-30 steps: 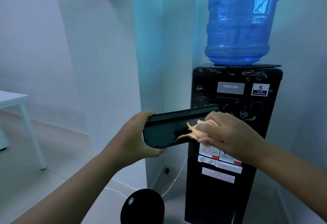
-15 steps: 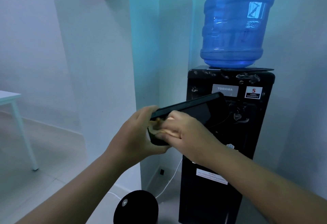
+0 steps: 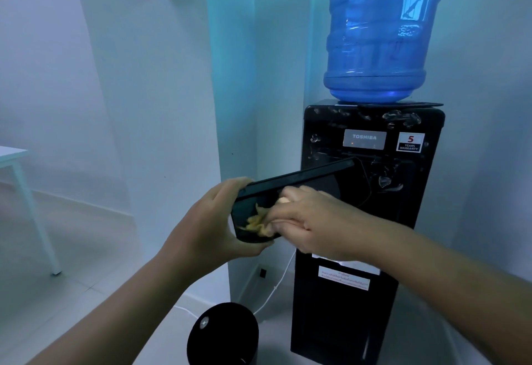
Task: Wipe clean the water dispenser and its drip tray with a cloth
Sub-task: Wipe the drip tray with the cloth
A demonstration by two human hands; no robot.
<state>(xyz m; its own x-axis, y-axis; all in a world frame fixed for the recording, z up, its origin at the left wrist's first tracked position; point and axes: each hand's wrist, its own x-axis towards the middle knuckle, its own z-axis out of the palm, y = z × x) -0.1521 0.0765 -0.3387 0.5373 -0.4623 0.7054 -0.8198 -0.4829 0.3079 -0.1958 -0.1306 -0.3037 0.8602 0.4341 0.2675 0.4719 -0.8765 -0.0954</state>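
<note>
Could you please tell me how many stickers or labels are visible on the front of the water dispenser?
2 clearly: the warranty sticker at the upper right of the water dispenser, and the white label lower down. The right hand may hide others.

Both hands raised, grips closed: left hand (image 3: pixel 211 220), right hand (image 3: pixel 311 226)

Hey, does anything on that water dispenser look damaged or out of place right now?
Yes. The dispenser's upper front shows pale scuffed or peeling patches, and its drip tray is off the machine, tilted in the left hand.
</note>
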